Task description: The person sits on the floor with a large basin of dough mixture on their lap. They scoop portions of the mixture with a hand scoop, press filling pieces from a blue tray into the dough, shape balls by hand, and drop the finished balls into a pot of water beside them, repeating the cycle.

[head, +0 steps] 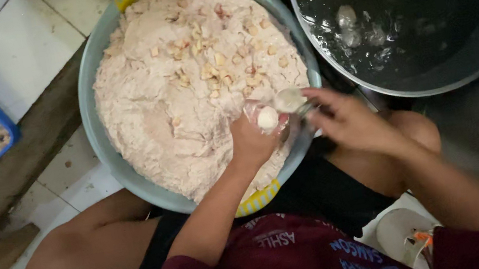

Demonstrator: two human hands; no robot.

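Pale paste ball (267,117) is squeezed from closed left hand (252,143); spoon (290,99), gripped in right hand (349,121), is best slid cleanly underneath.

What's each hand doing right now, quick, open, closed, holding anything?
Left hand: closed, squeezing pale paste so a ball pokes out the top.
Right hand: closed on a spoon at the ball, over the basin.

The left hand (252,142) squeezes a pale round paste ball (267,117) over the light-blue plastic basin (99,138) of pinkish paste; the right hand (348,123) holds a metal spoon (290,99) against it.
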